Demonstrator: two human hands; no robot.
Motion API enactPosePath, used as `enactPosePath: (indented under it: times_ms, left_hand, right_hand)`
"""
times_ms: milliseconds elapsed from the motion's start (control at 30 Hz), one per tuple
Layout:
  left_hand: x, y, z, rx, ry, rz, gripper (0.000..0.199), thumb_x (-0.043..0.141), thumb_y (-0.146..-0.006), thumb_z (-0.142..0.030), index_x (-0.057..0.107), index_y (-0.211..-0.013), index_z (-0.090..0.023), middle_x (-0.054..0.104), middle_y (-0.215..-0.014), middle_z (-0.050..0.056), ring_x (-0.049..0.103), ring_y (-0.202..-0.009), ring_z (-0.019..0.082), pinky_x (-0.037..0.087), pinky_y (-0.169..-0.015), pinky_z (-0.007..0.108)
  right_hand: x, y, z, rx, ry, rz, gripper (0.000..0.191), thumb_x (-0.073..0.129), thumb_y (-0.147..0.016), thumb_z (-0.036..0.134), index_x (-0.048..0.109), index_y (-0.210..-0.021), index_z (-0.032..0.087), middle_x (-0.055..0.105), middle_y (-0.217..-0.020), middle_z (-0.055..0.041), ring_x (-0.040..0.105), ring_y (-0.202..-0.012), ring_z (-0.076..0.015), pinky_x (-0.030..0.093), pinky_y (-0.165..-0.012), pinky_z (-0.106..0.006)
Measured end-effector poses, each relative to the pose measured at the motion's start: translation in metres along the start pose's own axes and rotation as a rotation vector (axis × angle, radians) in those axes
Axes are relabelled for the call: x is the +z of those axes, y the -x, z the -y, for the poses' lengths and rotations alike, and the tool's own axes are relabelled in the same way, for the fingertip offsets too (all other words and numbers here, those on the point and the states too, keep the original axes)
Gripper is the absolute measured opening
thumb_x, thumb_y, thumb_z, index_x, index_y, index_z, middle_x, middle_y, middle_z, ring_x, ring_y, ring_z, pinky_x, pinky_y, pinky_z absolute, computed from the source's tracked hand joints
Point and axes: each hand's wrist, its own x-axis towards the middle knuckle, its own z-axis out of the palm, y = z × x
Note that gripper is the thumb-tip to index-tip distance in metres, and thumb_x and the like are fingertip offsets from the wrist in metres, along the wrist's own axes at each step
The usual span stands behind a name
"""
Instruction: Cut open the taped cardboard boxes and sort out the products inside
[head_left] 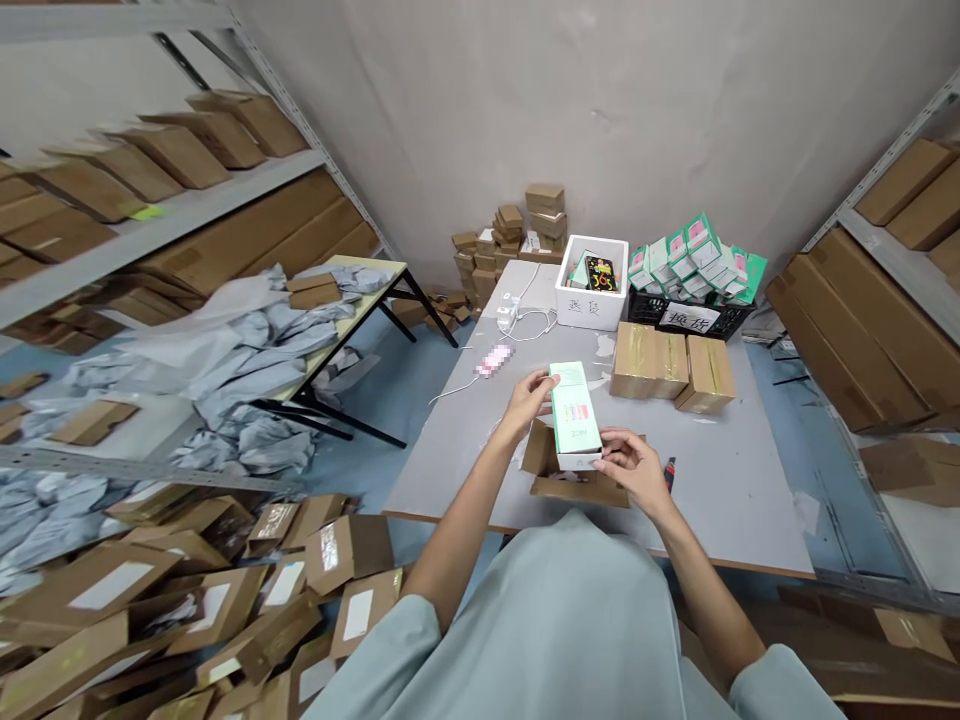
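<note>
A slim green-and-white box (576,410) with coloured print on its top is held between my two hands. My left hand (529,398) grips its far left edge, thumb on top. At the near right corner, the fingers of my right hand (631,464) pinch its side. Under the box lies an open cardboard carton (581,489) with its flaps spread; the green-and-white box hides most of its inside. A red and black utility knife (669,473) rests on the table just right of my right hand.
Closed cardboard boxes (651,362) stand at the table's right. Behind them are a white foam box (592,282) and a black crate (688,315) heaped with green-and-white boxes. A cable (531,325) crosses the grey table (465,460). Shelves of cartons flank both sides; cartons (349,555) cover the floor at left.
</note>
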Motion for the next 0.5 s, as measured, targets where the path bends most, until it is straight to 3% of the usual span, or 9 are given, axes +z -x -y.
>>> enactPosePath:
  times_ms: [133,333,500]
  left_hand:
    - [0.000,0.003,0.015,-0.108,0.041,0.018,0.065,0.100,-0.072,-0.063,0.078,-0.115,-0.020,0.084,-0.120,0.012,0.077,-0.087,0.020,0.058,-0.070,0.027]
    - [0.004,0.012,0.033,-0.168,0.162,-0.011,0.062,0.101,-0.069,-0.066,0.077,-0.103,-0.020,0.082,-0.102,0.006,0.076,-0.082,0.020,0.057,-0.069,0.028]
    - [0.005,0.019,0.044,-0.198,0.222,0.049,0.061,0.102,-0.074,-0.065,0.077,-0.105,-0.019,0.082,-0.102,0.007,0.076,-0.082,0.020,0.061,-0.073,0.030]
  right_hand:
    - [0.008,0.003,0.008,-0.145,0.079,-0.087,0.037,0.103,-0.081,0.053,0.085,-0.094,0.023,0.079,-0.113,-0.0089,0.075,-0.089,-0.0182,0.068,-0.079,-0.031]
    - [0.021,0.017,0.023,-0.404,0.343,-0.194,0.013,0.087,-0.101,0.039,0.091,-0.099,0.027,0.082,-0.105,-0.0083,0.078,-0.095,-0.0222,0.067,-0.082,-0.036]
    - [0.024,0.019,0.025,-0.440,0.375,-0.223,0.016,0.082,-0.105,0.041,0.091,-0.099,0.028,0.082,-0.104,-0.0084,0.078,-0.096,-0.0237,0.066,-0.083,-0.038]
